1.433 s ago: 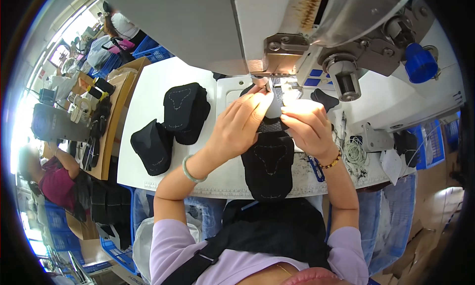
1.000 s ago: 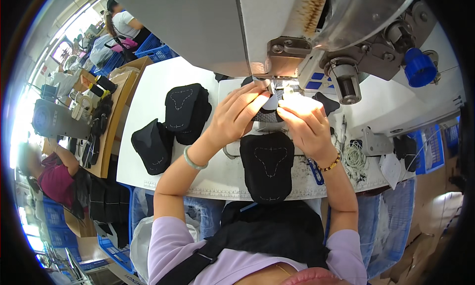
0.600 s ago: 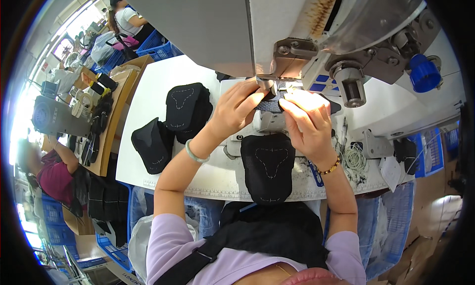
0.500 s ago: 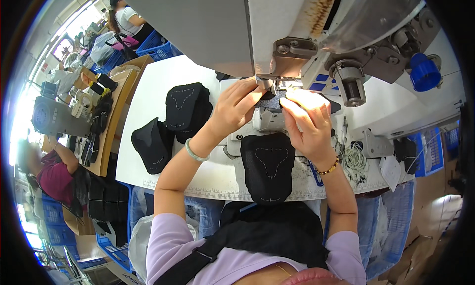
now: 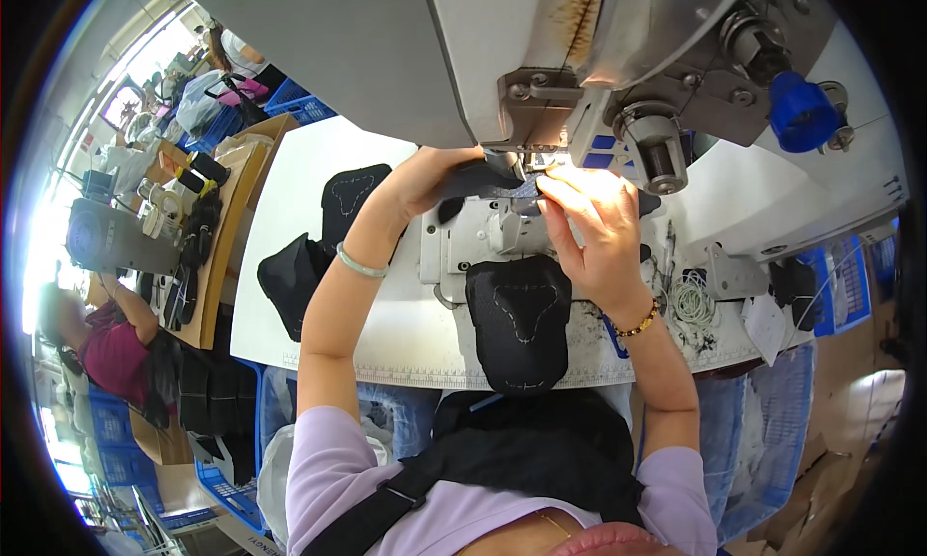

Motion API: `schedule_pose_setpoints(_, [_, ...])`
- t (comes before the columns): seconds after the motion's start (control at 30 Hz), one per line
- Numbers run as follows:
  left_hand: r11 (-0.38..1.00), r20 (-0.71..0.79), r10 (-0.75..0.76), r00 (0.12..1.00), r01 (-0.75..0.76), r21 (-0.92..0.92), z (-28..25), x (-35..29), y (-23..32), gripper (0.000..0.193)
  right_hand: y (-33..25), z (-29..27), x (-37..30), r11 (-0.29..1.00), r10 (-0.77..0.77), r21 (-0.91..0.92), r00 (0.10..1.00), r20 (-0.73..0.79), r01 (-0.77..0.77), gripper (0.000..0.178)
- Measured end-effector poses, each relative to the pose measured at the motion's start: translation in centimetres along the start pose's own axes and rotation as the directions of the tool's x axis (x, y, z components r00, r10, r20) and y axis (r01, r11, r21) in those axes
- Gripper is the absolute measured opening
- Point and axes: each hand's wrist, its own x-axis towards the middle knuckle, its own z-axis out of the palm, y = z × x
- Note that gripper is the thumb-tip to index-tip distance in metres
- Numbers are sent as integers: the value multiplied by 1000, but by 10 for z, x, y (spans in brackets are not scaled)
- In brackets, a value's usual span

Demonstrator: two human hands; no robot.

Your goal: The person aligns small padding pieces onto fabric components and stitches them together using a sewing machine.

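Under the sewing machine's needle area [image 5: 529, 162], a dark fabric piece [image 5: 480, 181] with a grey underside is held between both hands. My left hand [image 5: 431, 177] grips its left part, fingers partly hidden behind the fabric and the machine head. At the piece's right edge, my right hand [image 5: 597, 213] pinches it with thumb and fingertips beside the needle. A black padded piece [image 5: 519, 329] with a dashed white outline lies at the table's front edge, below the hands. More such black pieces [image 5: 350, 203] lie to the left, one [image 5: 292, 281] set apart and tilted.
The sewing machine head [image 5: 377, 54] hangs close over the hands, with a blue knob [image 5: 803, 116] at right. A coil of pale cord [image 5: 691, 302] lies on the white table [image 5: 396, 348]. Blue crates [image 5: 763, 440] stand below. At left, a person [image 5: 111, 348] sits by another machine.
My left hand has moved left and turned, lifting the fabric's left part so it curls up. My right hand has shifted slightly left. The view has shifted a little.
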Motion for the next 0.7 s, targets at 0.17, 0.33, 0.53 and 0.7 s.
schedule_pose_setpoints(0.17, [946, 386, -12, 922, 136, -296, -3, -11, -1, 23, 7, 1, -2, 996, 10, 89, 1000, -2, -10, 27])
schedule_pose_setpoints(0.33, [934, 245, -3, 970, 90, -346, -1, -18, -13, 20, 5, 2, -1, 997, -12, 74, 1000, -6, 12, 28])
schedule_pose_setpoints(0.53, [936, 170, 38, 985, 24, -352, 5, -29, -19, 25, 2, 6, -8, 997, -83, 6, 993, -86, 83, 31])
schedule_pose_setpoints(0.7, [914, 95, 93, 991, -48, -402, 16, -45, -22, 25, -17, 3, -11, 976, -194, -86, 979, 67, 199, 29])
